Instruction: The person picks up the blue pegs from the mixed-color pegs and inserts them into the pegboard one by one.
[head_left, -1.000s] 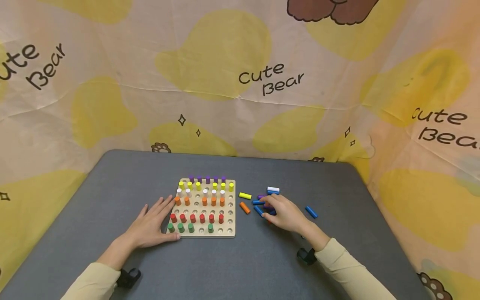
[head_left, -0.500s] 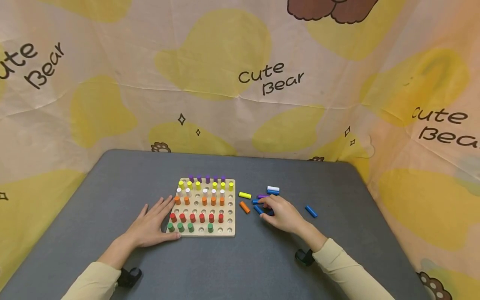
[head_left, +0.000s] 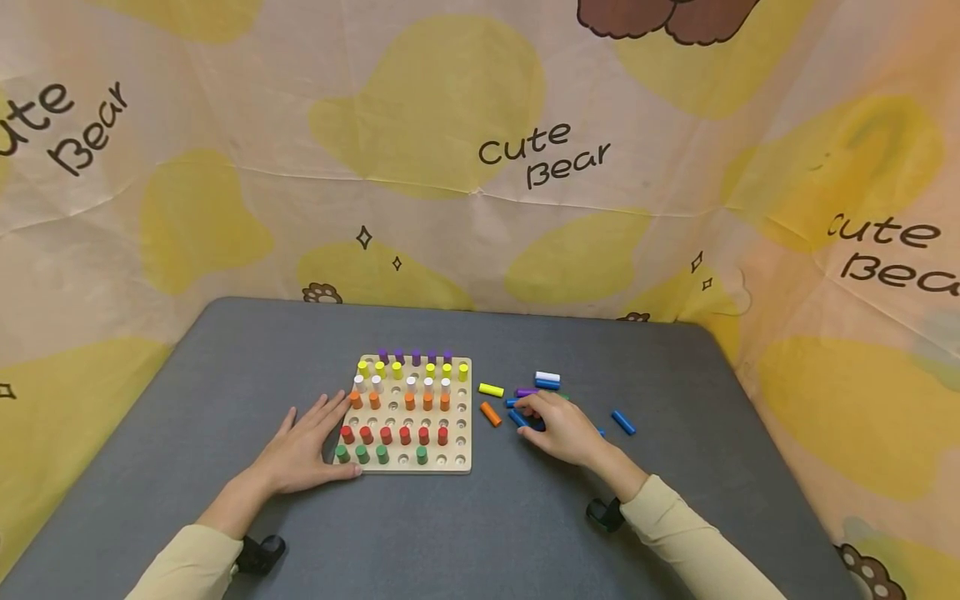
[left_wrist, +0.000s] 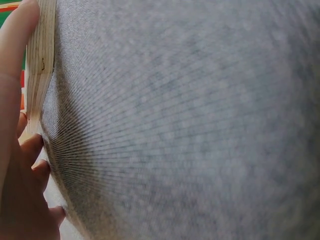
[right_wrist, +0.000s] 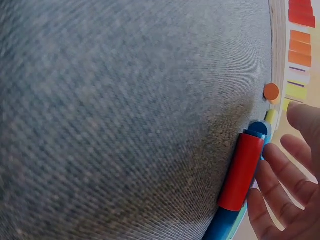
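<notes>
A wooden pegboard (head_left: 466, 421) holds rows of upright purple, yellow, white, orange, red and green pegs. Along its left edge rests my left hand (head_left: 303, 457), fingers straight and thumb at the near left corner. My right hand (head_left: 564, 427) is over the loose pegs to the right of the board, fingers slightly bent and thumb apart. Under and around it lie a blue peg (head_left: 517, 418) and a purple peg (head_left: 526, 392). In the right wrist view a red peg (right_wrist: 241, 172) lies against blue pegs (right_wrist: 222, 225) beside the fingertips; nothing shows pinched between finger and thumb.
Between board and right hand lie a yellow peg (head_left: 491, 389) and an orange peg (head_left: 491, 413). Farther back a white peg (head_left: 547, 377) lies against a blue one. Another blue peg (head_left: 623, 422) lies apart on the right. A printed cloth (head_left: 420, 108) surrounds the grey table (head_left: 375, 533).
My right hand has shifted slightly left over the loose pegs, uncovering a bit of green and of blue behind it. The left hand and the board stay put.
</notes>
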